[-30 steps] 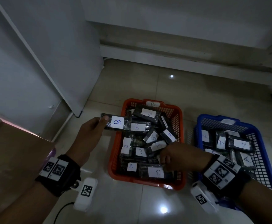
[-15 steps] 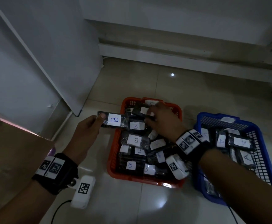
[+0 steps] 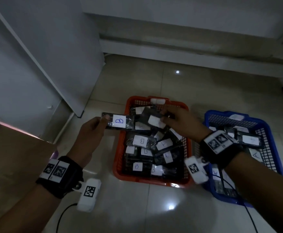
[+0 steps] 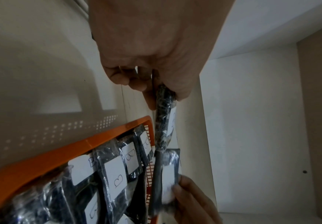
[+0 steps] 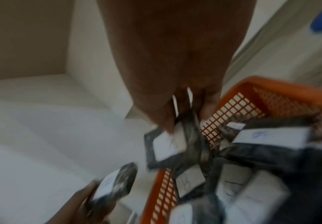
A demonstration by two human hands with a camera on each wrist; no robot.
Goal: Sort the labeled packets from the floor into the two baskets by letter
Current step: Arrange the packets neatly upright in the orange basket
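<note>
Orange basket (image 3: 119, 152) risk: left hand (image 3: 88, 137) pinches B packet (image 3: 119, 121) at centre frame, right hand (image 3: 181, 121) grips a blurred-label packet (image 3: 156, 122), inviting missorting.

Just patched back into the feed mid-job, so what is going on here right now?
A person is sorting labeled packets into two baskets on the floor. The left hand holds a packet marked B beside the orange basket, which is filled with B packets. The right hand reaches over that basket's far end and pinches another packet; its letter cannot be read. The blue basket to the right holds packets, at least one marked A.
</note>
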